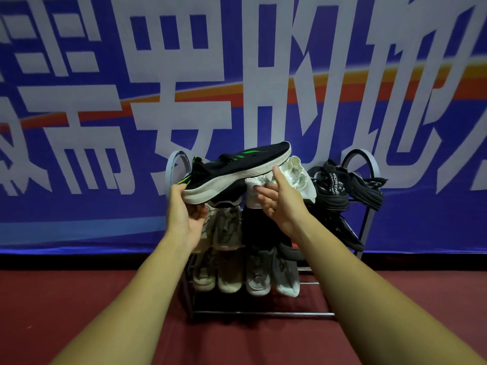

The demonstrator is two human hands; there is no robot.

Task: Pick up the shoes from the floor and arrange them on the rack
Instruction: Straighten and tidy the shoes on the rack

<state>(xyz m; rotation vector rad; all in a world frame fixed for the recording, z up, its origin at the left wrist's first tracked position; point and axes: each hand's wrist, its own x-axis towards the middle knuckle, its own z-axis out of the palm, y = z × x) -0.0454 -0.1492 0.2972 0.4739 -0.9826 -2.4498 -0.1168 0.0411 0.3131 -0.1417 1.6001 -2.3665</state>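
Left hand: fingers curled round sneaker heel. Right hand: fingers spread, thumb at sole edge. Sneaker tilted toe-up over rack top, centre frame.

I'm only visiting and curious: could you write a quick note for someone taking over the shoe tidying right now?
Left hand grips the heel end of a black sneaker with green stripes, held at the top tier's height. Right hand is open, thumb by the sneaker's white sole, gripping nothing.
Shoe rack: white shoes and black shoes on top, beige shoes and grey shoes on lower tiers.
Done: those are racked.
Left: set this sneaker on the top tier's left end, probably; it is the only shoe seen off the rack.
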